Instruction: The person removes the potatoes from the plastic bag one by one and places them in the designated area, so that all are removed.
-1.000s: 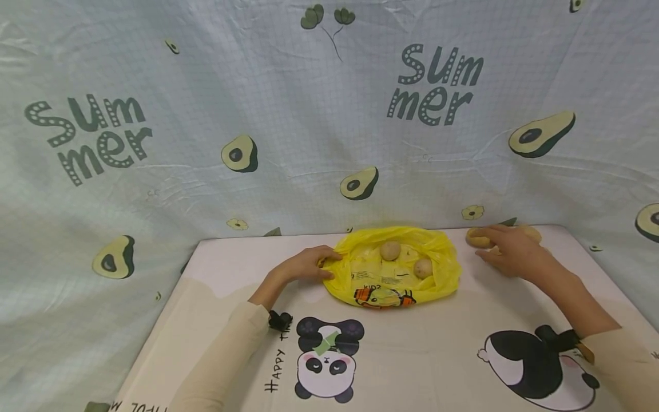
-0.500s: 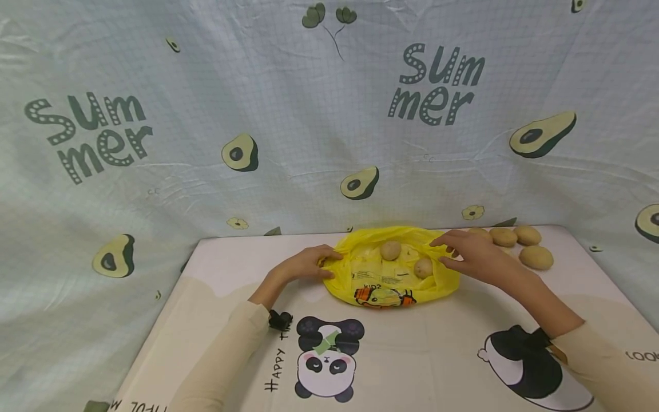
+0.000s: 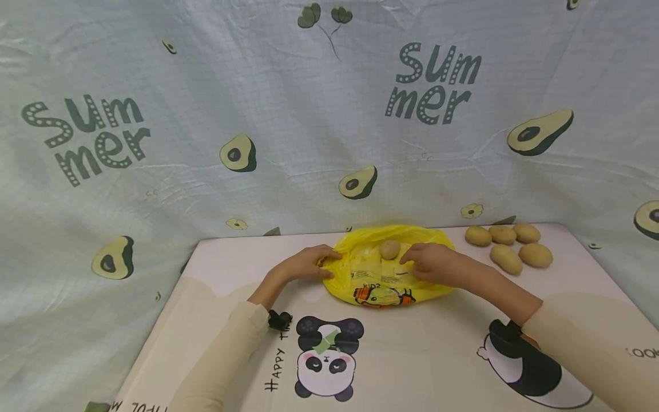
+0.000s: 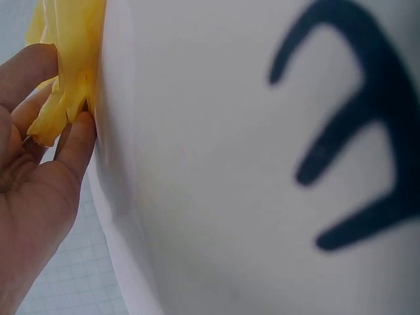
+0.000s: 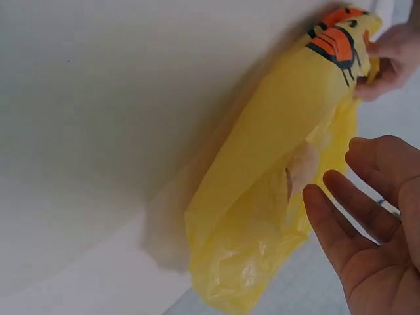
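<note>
A yellow plastic bag (image 3: 370, 297) with a printed cartoon lies mouth open near the table's back edge. My left hand (image 3: 308, 263) pinches the bag's left rim between thumb and fingers; the left wrist view shows the gathered plastic (image 4: 75, 59) in that grip. Over the right part of the bag's mouth is my right hand (image 3: 437, 264), its fingers spread with nothing between them in the right wrist view. One potato (image 3: 389, 249) shows inside the bag, just left of the right fingertips. Seen from the right wrist, a potato (image 5: 303, 167) lies within the bag near those fingers.
Several potatoes (image 3: 507, 259) sit in a loose group on the table at the back right, beyond the right forearm. A patterned cloth (image 3: 288, 114) hangs behind the table's back edge. Printed pandas (image 3: 326, 375) mark the table cover (image 3: 412, 355).
My right hand has moved left from the potato group to over the bag, uncovering those potatoes and covering the right-hand potato in the bag. The left hand stays on the rim.
</note>
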A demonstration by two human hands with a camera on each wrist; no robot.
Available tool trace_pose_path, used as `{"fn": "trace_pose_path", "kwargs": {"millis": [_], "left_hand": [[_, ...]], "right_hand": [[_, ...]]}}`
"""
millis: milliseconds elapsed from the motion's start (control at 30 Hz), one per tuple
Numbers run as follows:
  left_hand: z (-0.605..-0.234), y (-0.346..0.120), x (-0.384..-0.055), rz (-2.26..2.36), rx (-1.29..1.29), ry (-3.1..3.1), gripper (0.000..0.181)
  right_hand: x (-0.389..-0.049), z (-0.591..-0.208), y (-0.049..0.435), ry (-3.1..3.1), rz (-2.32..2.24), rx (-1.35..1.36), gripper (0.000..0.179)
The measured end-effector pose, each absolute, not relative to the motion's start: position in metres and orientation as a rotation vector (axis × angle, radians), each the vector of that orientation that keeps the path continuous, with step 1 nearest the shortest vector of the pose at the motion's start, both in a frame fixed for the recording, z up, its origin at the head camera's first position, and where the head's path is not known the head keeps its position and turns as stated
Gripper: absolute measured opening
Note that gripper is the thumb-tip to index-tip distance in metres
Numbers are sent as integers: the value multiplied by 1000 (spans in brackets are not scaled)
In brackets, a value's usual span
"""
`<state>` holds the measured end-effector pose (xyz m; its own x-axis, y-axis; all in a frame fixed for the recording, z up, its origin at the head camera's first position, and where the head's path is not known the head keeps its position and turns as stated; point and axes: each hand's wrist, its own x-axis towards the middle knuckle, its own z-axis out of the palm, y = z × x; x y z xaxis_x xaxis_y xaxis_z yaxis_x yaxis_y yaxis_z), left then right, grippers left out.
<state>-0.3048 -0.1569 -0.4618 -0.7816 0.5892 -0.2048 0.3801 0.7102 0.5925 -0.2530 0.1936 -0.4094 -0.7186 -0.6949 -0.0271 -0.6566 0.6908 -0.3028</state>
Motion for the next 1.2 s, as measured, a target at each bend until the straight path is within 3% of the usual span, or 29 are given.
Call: {"fn": "trace_pose_path", "kwargs": {"millis": [200,900,1200], "left_hand": [[-460,-157,-304,764,749,2535,48],[-463,-158,-305,772,769,2538,48],[-464,-158,-305,772,766,2536,48]], "right_hand": [[-264,-410,185,2732,-302,-1176,27],[-293,-403,194,2547,-92,-874,34],[-304,-395,191,2439,-34,-841,28]]}}
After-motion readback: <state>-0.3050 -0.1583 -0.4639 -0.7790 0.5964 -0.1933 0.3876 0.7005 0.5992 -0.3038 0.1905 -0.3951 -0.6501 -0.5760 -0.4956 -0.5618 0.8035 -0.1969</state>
